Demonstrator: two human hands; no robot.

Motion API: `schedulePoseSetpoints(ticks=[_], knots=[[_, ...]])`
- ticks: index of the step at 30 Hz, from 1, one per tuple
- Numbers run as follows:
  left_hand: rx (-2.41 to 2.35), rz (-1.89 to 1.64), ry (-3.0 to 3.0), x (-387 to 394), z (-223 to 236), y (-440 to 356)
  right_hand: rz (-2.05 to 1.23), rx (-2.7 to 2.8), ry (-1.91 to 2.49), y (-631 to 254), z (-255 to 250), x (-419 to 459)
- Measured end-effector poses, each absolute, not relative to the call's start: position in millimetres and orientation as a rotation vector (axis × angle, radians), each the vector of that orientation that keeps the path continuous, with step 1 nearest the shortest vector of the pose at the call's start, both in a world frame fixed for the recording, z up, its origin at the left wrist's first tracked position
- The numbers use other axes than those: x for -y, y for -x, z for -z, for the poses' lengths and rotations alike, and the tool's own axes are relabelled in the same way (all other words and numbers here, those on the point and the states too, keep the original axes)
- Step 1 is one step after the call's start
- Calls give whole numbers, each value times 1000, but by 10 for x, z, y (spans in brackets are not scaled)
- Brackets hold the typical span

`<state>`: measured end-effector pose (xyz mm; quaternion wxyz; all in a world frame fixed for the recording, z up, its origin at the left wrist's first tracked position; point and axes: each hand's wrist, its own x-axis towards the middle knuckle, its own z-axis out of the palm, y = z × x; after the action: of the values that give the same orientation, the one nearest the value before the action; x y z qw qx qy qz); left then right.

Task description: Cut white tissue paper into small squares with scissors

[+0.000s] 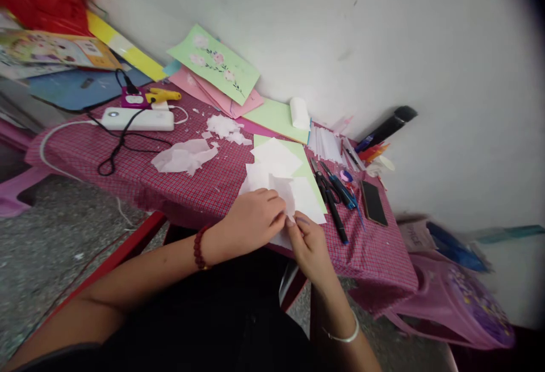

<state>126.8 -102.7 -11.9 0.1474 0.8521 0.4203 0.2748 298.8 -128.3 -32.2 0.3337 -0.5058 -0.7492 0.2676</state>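
Between the fingers of both hands is a thin white sheet of tissue paper (pixel 283 190), held up over the table edge. My left hand (pixel 249 221), with a dark red bead bracelet, pinches its near side. My right hand (pixel 309 241), with a silvery bangle, grips the lower right corner between thumb and fingers. Under and beyond the hands lie white paper pieces (pixel 276 156) on a light green sheet (pixel 313 176). Torn tissue (pixel 185 156) and a heap of white scraps (pixel 225 126) rest to the left.
Right of the paper lie scissors (pixel 323 182), a black pen (pixel 336 221) and a phone (pixel 373 203). A white power strip (pixel 138 119) with cables sits at the left. A green card with painted flowers (pixel 217 65) leans at the back, near a white roll (pixel 300 113).
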Motion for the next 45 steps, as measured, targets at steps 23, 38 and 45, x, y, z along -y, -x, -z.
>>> schedulePoseSetpoints(ticks=[23, 38, 45], knots=[[-1225, -779, -2016, 961, 128, -1191, -748, 1618, 1346, -3044, 339, 1187], [-1331, -813, -2155, 854, 248, -1212, -788, 1635, 1370, -3165, 448, 1167], [-1042, -879, -2214, 1000, 165, -1205, -717, 1744, 1393, -3017, 377, 1055]])
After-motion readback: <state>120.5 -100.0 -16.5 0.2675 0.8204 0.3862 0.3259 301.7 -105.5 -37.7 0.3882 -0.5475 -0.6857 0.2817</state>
